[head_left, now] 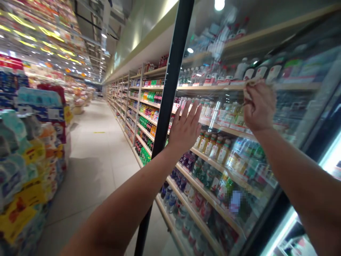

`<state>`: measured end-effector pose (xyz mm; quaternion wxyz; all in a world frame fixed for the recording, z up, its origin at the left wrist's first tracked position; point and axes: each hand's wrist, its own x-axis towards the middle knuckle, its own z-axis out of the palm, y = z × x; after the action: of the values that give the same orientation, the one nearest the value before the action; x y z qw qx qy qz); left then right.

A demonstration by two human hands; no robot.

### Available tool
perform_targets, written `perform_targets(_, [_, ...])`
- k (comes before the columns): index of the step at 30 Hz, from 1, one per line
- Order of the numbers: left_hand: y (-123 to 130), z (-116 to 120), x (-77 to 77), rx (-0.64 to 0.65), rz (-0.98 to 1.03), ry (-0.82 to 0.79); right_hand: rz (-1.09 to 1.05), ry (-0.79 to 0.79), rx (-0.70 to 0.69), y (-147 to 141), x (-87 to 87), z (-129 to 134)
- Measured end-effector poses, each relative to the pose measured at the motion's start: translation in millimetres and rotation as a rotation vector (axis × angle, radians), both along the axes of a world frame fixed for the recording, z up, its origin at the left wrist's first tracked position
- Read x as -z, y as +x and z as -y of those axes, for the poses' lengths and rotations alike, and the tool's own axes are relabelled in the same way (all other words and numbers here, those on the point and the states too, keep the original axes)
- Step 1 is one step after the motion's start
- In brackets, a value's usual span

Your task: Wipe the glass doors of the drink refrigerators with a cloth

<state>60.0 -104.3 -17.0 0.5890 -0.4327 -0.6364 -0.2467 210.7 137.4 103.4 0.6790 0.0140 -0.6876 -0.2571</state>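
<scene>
A glass door (213,117) in a black frame (166,103) stands swung out in front of me. My left hand (185,126) lies against the glass beside the frame, fingers spread and nothing in them. Farther right and higher, my right hand (261,105) is closed around a crumpled, pale cloth (250,89) and presses it to the pane. Part of the cloth is hidden by the fingers. Bottled drinks on shelves show through the glass, mixed with reflections.
Long drink shelves (149,96) run back along the aisle behind the door. Stacked packs of goods (23,153) line the left side, with tiled floor (98,149) between. A lit cooler interior (293,234) shows at the lower right.
</scene>
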Motion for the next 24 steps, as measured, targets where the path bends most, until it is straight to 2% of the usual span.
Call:
perform_targets(3, [-2,-1,-0.7,0.001,-0.001,-0.004,-0.342,-0.342,-0.076,-4,-9.3,-18])
perform_targets(4, [-3,-2,-0.8,0.001,0.000,-0.005,-0.398,-0.398,-0.095,-5,-9.4,-20])
perform_targets(6, [-5,-3,-0.5,0.002,0.004,-0.008,-0.336,-0.352,-0.081,-4,-3.6,-16])
perform_targets(9, [-9,-6,0.4,0.004,-0.003,0.000,-0.026,-0.122,0.026,-1,13.7,2])
perform_targets(11, [-11,-7,1.0,0.006,-0.017,0.013,0.076,-0.074,0.062,0,22.1,8])
perform_targets(13, [-14,-8,1.4,0.004,-0.032,0.026,0.011,-0.102,0.038,-2,23.5,4])
perform_targets(17, [-17,-9,1.3,0.011,-0.031,0.020,-0.359,-0.284,-0.039,-13,13.4,-15])
perform_targets(20, [-19,-10,1.0,0.021,-0.023,0.014,-0.426,-0.360,-0.051,-22,10.6,-7])
perform_targets(24, [-21,-11,0.4,0.014,-0.031,0.024,0.002,-0.146,0.034,-29,8.0,24])
